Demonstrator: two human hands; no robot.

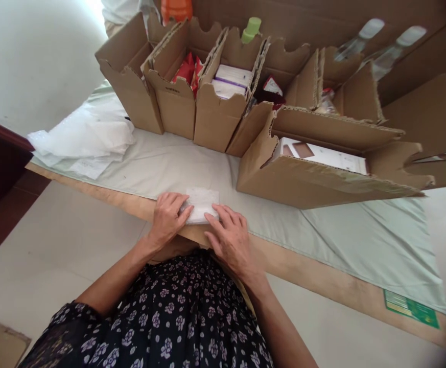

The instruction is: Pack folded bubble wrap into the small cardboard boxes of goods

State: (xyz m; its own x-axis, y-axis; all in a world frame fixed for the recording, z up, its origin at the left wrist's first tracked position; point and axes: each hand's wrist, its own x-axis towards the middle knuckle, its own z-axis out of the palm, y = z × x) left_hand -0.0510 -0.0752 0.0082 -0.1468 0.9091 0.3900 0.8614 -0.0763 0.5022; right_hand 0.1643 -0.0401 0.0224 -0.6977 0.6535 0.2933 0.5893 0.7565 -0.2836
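Observation:
A small white padded packet [202, 203] lies near the front edge of the table, on a pale green cloth [169, 163]. My left hand [168, 214] rests on the packet's left end with its fingers lying flat and together. My right hand [228, 234] lies flat against the packet's right lower corner, fingers stretched out. Both hands press on the packet and neither lifts it.
A row of open cardboard boxes [177, 105] stands at the back, with red packs [186, 71], white boxes [230, 82] and a larger carton [314, 174] of white boxes. White plastic bags [85, 135] lie at the left. A green label [410, 308] sits on the table edge.

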